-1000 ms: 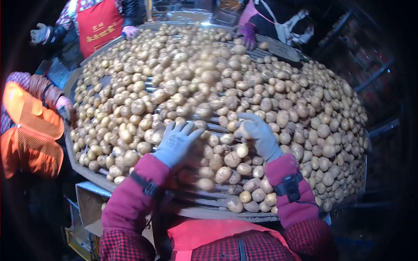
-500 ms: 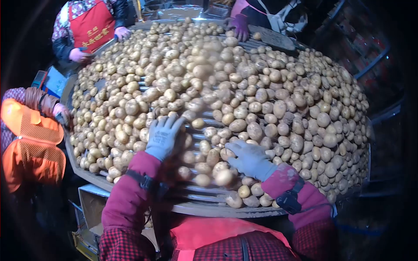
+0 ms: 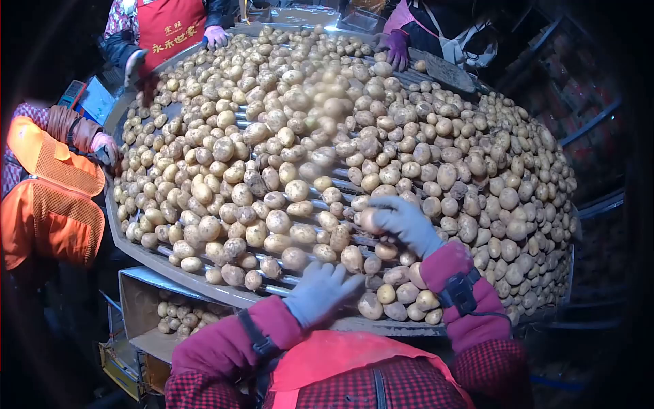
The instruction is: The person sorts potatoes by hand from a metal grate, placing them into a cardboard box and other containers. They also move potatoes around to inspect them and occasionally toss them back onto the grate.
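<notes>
Potatoes cover a wide table of metal rollers, heaped thickest on the right. My left hand, in a grey glove, is low over the near part of the rollers, its fingers stretched to the right beside several potatoes. It appears to hold nothing. My right hand, gloved alike, has its fingers curled around a potato above the middle-right rollers. The palm side of both hands is hidden.
A person in a red apron stands at the far left, another in an orange vest at the left. A purple-gloved hand rests at the far edge. Below the table's rim, a box contains potatoes.
My left hand has swept right and toward me, and potatoes now lie where it was. My right hand has risen slightly and closed on a potato. The view has shifted a little.
</notes>
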A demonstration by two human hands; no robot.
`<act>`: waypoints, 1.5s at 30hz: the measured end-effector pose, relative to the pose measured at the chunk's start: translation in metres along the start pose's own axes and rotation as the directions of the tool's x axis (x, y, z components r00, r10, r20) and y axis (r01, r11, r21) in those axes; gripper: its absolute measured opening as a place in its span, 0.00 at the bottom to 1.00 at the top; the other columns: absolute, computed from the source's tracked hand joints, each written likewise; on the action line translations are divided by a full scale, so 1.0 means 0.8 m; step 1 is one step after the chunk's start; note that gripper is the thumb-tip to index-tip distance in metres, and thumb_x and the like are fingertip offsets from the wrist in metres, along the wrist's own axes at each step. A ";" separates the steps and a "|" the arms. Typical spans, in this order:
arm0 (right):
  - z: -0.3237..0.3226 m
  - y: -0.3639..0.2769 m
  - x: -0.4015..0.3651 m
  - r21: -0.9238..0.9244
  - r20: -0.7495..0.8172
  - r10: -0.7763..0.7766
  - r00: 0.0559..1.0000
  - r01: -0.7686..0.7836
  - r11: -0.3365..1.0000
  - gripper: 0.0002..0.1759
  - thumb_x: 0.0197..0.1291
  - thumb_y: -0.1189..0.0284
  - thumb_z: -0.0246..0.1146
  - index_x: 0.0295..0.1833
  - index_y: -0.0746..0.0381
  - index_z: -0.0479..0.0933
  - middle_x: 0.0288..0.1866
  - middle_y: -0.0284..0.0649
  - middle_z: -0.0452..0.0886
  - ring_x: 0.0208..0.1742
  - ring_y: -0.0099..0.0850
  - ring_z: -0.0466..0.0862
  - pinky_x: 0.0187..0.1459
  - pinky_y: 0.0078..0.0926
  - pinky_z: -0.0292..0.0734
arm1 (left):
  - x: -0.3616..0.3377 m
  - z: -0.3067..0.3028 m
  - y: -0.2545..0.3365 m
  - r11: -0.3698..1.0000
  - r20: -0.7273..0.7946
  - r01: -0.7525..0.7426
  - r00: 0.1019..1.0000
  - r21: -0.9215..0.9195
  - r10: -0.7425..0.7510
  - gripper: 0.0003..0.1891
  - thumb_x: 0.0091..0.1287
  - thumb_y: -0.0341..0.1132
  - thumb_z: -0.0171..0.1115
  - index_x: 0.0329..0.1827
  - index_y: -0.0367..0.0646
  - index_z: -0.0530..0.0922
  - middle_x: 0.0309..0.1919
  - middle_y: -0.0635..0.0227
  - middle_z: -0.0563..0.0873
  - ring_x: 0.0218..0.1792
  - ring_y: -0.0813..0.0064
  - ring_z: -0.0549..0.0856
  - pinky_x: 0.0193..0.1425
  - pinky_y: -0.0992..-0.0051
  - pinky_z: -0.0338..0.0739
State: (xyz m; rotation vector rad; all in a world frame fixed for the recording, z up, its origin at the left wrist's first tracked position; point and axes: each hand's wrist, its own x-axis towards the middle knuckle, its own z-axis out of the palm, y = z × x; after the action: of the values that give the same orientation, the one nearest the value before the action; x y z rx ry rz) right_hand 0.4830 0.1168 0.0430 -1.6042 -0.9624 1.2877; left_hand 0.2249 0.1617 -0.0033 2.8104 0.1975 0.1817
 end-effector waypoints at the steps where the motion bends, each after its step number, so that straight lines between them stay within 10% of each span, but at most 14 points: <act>1: -0.005 -0.009 -0.011 0.203 0.029 -0.016 0.999 0.009 0.979 0.27 0.77 0.56 0.56 0.69 0.64 0.77 0.60 0.43 0.86 0.54 0.34 0.88 0.51 0.31 0.85 | 0.003 0.007 0.002 0.999 0.027 0.035 0.999 0.038 -0.036 0.29 0.62 0.43 0.67 0.69 0.58 0.75 0.48 0.65 0.80 0.45 0.62 0.83 0.47 0.60 0.77; 6: 0.001 -0.022 -0.031 0.579 -0.080 -0.122 0.989 0.146 0.802 0.34 0.79 0.47 0.52 0.71 0.66 0.74 0.58 0.45 0.84 0.50 0.30 0.87 0.47 0.25 0.85 | 0.009 -0.004 -0.002 0.998 0.034 0.008 0.999 0.069 -0.010 0.25 0.64 0.43 0.67 0.65 0.54 0.77 0.44 0.69 0.84 0.43 0.64 0.86 0.43 0.64 0.78; 9: 0.001 -0.010 -0.044 0.325 -0.132 -0.191 0.973 0.225 0.919 0.28 0.77 0.59 0.55 0.73 0.65 0.72 0.57 0.45 0.84 0.47 0.29 0.87 0.46 0.23 0.85 | 0.003 -0.029 -0.012 0.865 -0.068 0.106 0.985 -0.491 -0.160 0.37 0.61 0.36 0.73 0.76 0.47 0.70 0.51 0.58 0.86 0.48 0.56 0.87 0.54 0.58 0.82; 11: 0.008 -0.017 -0.056 0.101 -0.124 -0.203 0.971 0.216 0.971 0.27 0.73 0.78 0.60 0.76 0.63 0.69 0.58 0.45 0.84 0.48 0.29 0.87 0.49 0.23 0.86 | -0.007 -0.042 -0.009 0.068 0.232 0.295 0.856 -0.953 -0.461 0.40 0.66 0.35 0.71 0.82 0.39 0.64 0.53 0.59 0.86 0.49 0.72 0.86 0.56 0.70 0.83; 15: 0.066 -0.009 -0.061 0.070 -0.107 -0.218 0.970 0.226 0.972 0.41 0.62 0.95 0.62 0.80 0.60 0.65 0.63 0.43 0.82 0.55 0.28 0.86 0.57 0.25 0.85 | -0.014 -0.081 0.006 0.288 -0.110 0.145 0.693 -0.947 -0.712 0.36 0.64 0.31 0.74 0.75 0.30 0.70 0.58 0.57 0.85 0.54 0.68 0.87 0.59 0.69 0.83; 17: 0.105 0.007 -0.054 0.381 -0.049 -0.211 0.976 0.214 0.900 0.31 0.70 0.83 0.62 0.77 0.60 0.68 0.66 0.42 0.81 0.62 0.32 0.84 0.62 0.31 0.83 | -0.017 -0.077 0.000 0.768 -0.429 0.131 0.765 -0.627 -0.481 0.39 0.59 0.37 0.78 0.73 0.34 0.72 0.59 0.53 0.85 0.57 0.54 0.86 0.62 0.60 0.80; 19: 0.139 -0.007 -0.049 0.939 0.229 0.057 0.972 -0.236 0.250 0.24 0.73 0.70 0.63 0.73 0.60 0.73 0.66 0.41 0.80 0.64 0.36 0.83 0.65 0.33 0.82 | -0.014 -0.080 -0.004 0.951 -0.519 0.070 0.824 -0.302 -0.225 0.37 0.61 0.47 0.75 0.73 0.43 0.74 0.65 0.50 0.81 0.66 0.47 0.80 0.70 0.49 0.71; 20: 0.139 0.015 -0.047 0.458 0.087 -0.204 0.975 0.142 0.877 0.24 0.72 0.68 0.64 0.70 0.59 0.75 0.67 0.41 0.79 0.65 0.37 0.82 0.65 0.35 0.82 | -0.014 -0.082 0.001 0.963 -0.452 0.075 0.872 -0.260 -0.190 0.36 0.64 0.49 0.72 0.73 0.46 0.74 0.68 0.50 0.78 0.69 0.47 0.78 0.72 0.46 0.68; 21: 0.137 0.045 -0.043 -0.329 0.168 -0.494 0.853 0.521 0.788 0.23 0.70 0.66 0.66 0.68 0.58 0.76 0.68 0.40 0.79 0.66 0.38 0.81 0.65 0.36 0.81 | -0.014 -0.083 0.005 0.972 -0.375 0.069 0.915 -0.223 -0.151 0.34 0.66 0.52 0.69 0.74 0.50 0.74 0.71 0.50 0.76 0.72 0.47 0.75 0.75 0.42 0.64; 25: 0.165 0.096 -0.030 -0.188 0.104 -0.501 0.859 0.511 0.838 0.25 0.70 0.64 0.66 0.69 0.57 0.74 0.67 0.41 0.78 0.66 0.38 0.82 0.65 0.37 0.82 | -0.022 -0.092 -0.014 0.973 -0.403 -0.044 0.914 -0.227 -0.052 0.31 0.68 0.48 0.68 0.74 0.53 0.74 0.68 0.51 0.77 0.67 0.49 0.78 0.70 0.45 0.68; 26: 0.165 0.071 -0.034 0.363 0.192 -0.191 0.963 0.110 0.925 0.26 0.71 0.62 0.66 0.71 0.56 0.72 0.67 0.43 0.78 0.63 0.39 0.83 0.62 0.38 0.84 | -0.023 -0.102 -0.034 0.979 -0.424 -0.003 0.902 -0.202 -0.085 0.31 0.67 0.46 0.68 0.74 0.53 0.74 0.67 0.51 0.78 0.65 0.49 0.79 0.67 0.46 0.69; 27: 0.165 0.046 -0.039 0.779 0.259 0.142 0.955 -0.293 0.555 0.28 0.73 0.60 0.65 0.73 0.56 0.70 0.68 0.46 0.77 0.60 0.40 0.85 0.59 0.39 0.87 | -0.025 -0.112 -0.057 0.983 -0.443 0.034 0.889 -0.179 -0.112 0.31 0.67 0.44 0.69 0.74 0.52 0.74 0.66 0.51 0.78 0.62 0.49 0.80 0.65 0.48 0.71; 36: 0.140 0.018 -0.038 0.776 0.344 0.270 0.899 -0.434 0.458 0.38 0.78 0.45 0.50 0.81 0.58 0.60 0.62 0.55 0.81 0.53 0.46 0.87 0.50 0.36 0.86 | 0.023 -0.134 -0.349 0.685 -0.369 0.720 0.669 0.106 -0.646 0.32 0.64 0.49 0.71 0.72 0.57 0.75 0.60 0.56 0.80 0.56 0.52 0.82 0.63 0.51 0.75; 45: 0.136 -0.013 -0.029 0.824 0.251 0.366 0.896 -0.396 0.406 0.34 0.78 0.49 0.53 0.77 0.60 0.64 0.68 0.49 0.77 0.51 0.36 0.85 0.54 0.38 0.86 | 0.066 -0.153 -0.367 0.772 -0.139 0.636 0.764 -0.007 -0.630 0.35 0.66 0.52 0.71 0.76 0.56 0.73 0.62 0.53 0.82 0.63 0.47 0.82 0.67 0.52 0.77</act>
State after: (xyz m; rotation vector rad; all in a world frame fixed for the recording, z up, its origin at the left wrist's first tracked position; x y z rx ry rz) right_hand 0.3717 0.1149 0.0476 -0.9652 0.1699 1.7224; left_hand 0.2249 0.4830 0.0233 2.5878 1.1751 0.2025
